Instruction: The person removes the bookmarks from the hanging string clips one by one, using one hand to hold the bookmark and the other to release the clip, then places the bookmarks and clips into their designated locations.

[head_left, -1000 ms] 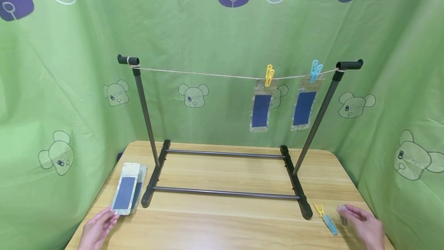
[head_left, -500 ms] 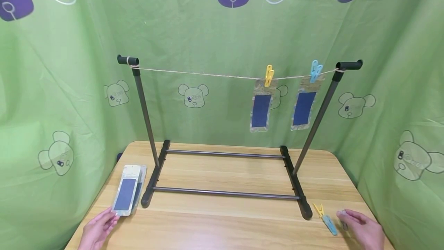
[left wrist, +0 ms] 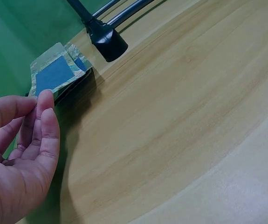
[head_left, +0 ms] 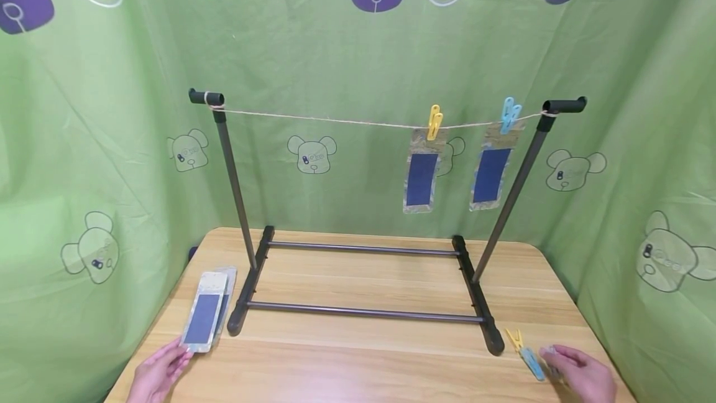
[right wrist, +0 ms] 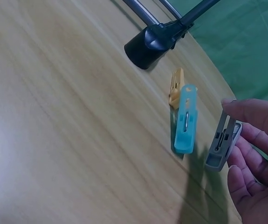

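Observation:
My left hand (head_left: 159,370) pinches the near end of a long card with a dark blue panel (head_left: 202,319), between thumb and fingertips. Another such card (head_left: 228,278) lies partly hidden under it. In the left wrist view the held card (left wrist: 54,74) tilts up above the table. At the right, my right hand (head_left: 586,377) holds a grey clothespin (right wrist: 221,142) between thumb and fingers. Just left of it a blue clothespin (right wrist: 186,121) and a yellow clothespin (right wrist: 176,88) lie on the wooden table, close together.
A black rack (head_left: 366,312) stands mid-table with a string (head_left: 313,118) tied between its posts. From the string's right half hang two blue-panelled cards, one under a yellow clothespin (head_left: 434,122), one under a blue clothespin (head_left: 509,115). Green curtain (head_left: 335,204) surrounds the table.
The held card's far end has come down and toward me, uncovering more of the one beneath. My right hand has shifted slightly left and nearer with the grey clothespin.

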Tool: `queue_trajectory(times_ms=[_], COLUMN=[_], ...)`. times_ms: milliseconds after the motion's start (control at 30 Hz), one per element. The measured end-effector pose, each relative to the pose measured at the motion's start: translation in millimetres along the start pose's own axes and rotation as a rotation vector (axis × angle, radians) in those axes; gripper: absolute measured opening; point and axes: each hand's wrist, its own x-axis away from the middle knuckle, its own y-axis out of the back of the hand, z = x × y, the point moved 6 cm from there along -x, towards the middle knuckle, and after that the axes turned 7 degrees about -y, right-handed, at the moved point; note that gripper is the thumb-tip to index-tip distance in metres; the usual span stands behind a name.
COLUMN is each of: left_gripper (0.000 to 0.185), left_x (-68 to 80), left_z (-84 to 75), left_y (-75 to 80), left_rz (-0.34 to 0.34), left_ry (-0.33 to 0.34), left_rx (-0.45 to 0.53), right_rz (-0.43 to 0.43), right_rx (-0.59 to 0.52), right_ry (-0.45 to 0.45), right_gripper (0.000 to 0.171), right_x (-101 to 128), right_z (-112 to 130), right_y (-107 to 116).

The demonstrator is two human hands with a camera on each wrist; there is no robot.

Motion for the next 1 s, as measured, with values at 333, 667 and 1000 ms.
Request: queue_trajectory(times_ms=[333,667,1000], left_gripper=[0.029,0.028,0.021], left_x=[-1.3,-0.7,-0.8], left_z=[5.9,7.2,4.2], left_y=[3.3,3.4,2.5], left_rz=[0.003,-0.007,-0.041], left_ry=[0.025,0.015,0.007], left_rx=[0.033,0.043,-0.04], right_rz=[0.008,0.021,0.001], right_rx=[0.052,0.089,0.093], right_ry=[-0.021,0.001,-0.032], right_gripper=[0.088,0.088,0.082], right_x=[0.1,3.1,3.1], right_z=[-7.6,-8.5,-11.4], right_y=[-4.0,-6.6,-11.0])
